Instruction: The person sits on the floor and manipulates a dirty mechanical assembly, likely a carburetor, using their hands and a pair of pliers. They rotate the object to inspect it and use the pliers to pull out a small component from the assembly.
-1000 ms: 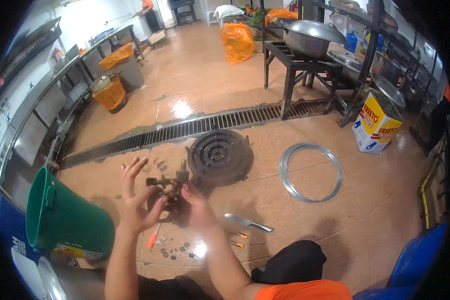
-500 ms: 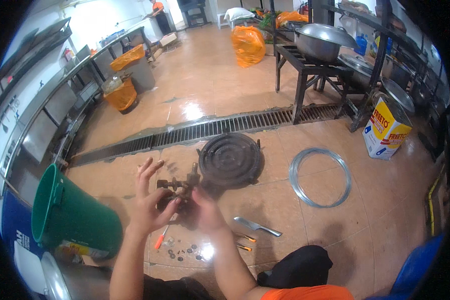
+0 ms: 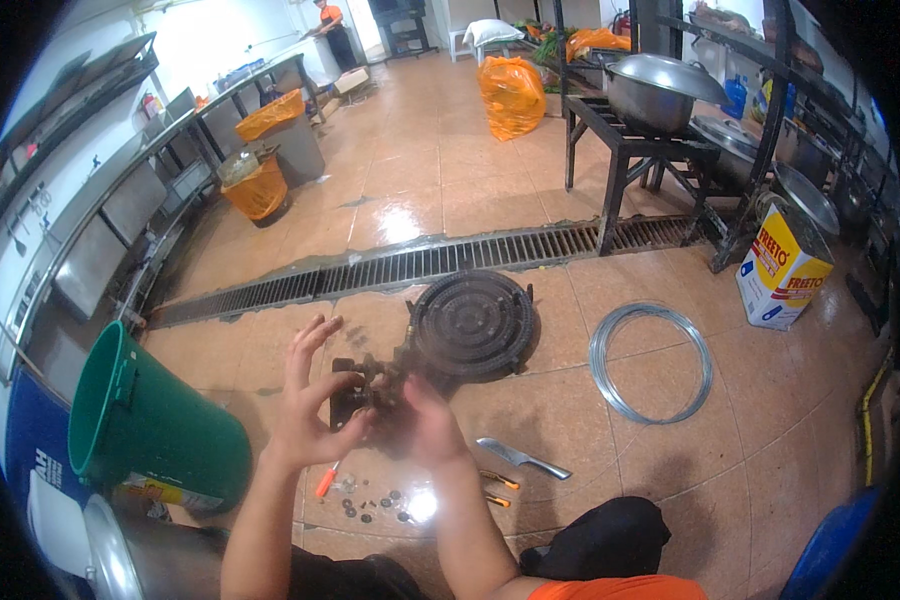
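Above the tiled floor, both hands hold a dark, grimy metal fitting with stubby branches (image 3: 374, 382), like a valve body. My left hand (image 3: 313, 412) grips its left side between thumb and index finger, the other fingers raised. Around the right side curls my right hand (image 3: 433, 428), thumb up, its fingers partly hidden and blurred. Just beyond lies a round black cast-iron burner (image 3: 472, 322). Below the hands are an orange-handled screwdriver (image 3: 326, 482) and several small dark round parts (image 3: 367, 504). A knife (image 3: 522, 457) and an orange-and-black handled tool (image 3: 498, 480) lie by my right forearm.
A green bin (image 3: 175, 430) stands at the left. A wire coil (image 3: 599, 365) and a yellow-and-white tin (image 3: 782, 270) are at the right. Behind the burner runs a drain grate (image 3: 420, 264); a lidded pot (image 3: 652, 100) sits on a black stand. Far off stands another person (image 3: 336, 38).
The fitting has turned in my hands: its upright stem, plain before, is now blurred and tilted. My left index finger has bent onto it. The whole view has shifted slightly.
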The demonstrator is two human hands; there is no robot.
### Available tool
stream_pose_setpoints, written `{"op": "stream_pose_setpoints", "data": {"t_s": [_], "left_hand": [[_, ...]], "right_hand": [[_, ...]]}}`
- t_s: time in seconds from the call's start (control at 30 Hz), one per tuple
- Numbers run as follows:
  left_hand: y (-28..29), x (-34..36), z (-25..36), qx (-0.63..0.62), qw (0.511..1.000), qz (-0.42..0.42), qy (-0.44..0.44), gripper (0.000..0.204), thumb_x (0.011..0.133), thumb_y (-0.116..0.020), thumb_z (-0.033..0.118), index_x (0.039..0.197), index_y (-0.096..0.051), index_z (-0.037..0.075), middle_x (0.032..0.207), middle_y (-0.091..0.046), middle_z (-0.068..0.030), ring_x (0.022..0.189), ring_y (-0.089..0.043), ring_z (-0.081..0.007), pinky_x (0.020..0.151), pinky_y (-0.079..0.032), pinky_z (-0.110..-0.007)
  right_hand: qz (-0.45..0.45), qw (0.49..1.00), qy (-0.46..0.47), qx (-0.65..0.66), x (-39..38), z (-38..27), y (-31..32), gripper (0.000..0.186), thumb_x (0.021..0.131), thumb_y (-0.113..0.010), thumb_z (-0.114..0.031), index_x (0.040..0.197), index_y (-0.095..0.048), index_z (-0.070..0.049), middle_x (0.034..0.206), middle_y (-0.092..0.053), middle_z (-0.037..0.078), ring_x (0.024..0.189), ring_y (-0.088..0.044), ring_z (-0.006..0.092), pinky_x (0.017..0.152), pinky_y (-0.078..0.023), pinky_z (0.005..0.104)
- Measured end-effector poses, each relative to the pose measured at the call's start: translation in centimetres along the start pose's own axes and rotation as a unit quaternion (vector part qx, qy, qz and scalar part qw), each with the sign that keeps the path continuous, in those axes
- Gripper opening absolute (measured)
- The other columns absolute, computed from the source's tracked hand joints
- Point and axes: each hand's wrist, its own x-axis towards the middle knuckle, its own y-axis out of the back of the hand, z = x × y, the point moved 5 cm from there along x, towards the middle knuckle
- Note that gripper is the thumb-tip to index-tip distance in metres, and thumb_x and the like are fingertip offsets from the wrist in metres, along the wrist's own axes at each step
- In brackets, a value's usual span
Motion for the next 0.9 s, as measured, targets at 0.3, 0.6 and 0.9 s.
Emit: {"op": "stream_pose_setpoints", "data": {"t_s": [0.3,0.6,0.9], "left_hand": [[-0.3,-0.3,0.2,0.018,1.0,-0.011,0.0,0.031,0.069,-0.08,0.02,0.093,-0.072,0.002,0.141,-0.044,-0.0311,0.136,-0.041,-0.0474,0.112,-0.028,-0.058],[-0.4,-0.9,0.2,0.024,1.0,0.013,-0.006,0.027,0.067,-0.081,0.019,0.085,-0.069,0.003,0.142,-0.045,-0.0282,0.135,-0.043,-0.0461,0.112,-0.026,-0.061],[0.5,0.0,0.7,-0.009,1.0,0.02,0.013,0.034,0.066,-0.083,0.021,0.093,-0.071,0.004,0.142,-0.045,-0.0269,0.133,-0.046,-0.0431,0.112,-0.029,-0.057]], "right_hand": [[-0.024,1.0,0.004,-0.007,0.0,-0.2,-1.2,0.044,0.104,-0.045,-0.034,0.139,-0.044,-0.006,0.124,-0.062,0.01,0.109,-0.064,0.0232,0.091,-0.055,0.039],[0.016,1.0,-0.014,0.0,-0.8,0.1,-0.1,0.043,0.105,-0.044,-0.025,0.144,-0.04,-0.008,0.13,-0.058,0.009,0.116,-0.06,0.0212,0.099,-0.05,0.0374],[0.035,0.999,-0.008,-0.02,-0.6,-0.1,0.0,0.037,0.105,-0.044,-0.029,0.136,-0.047,-0.008,0.117,-0.062,0.008,0.106,-0.064,0.0211,0.091,-0.054,0.0379]]}}
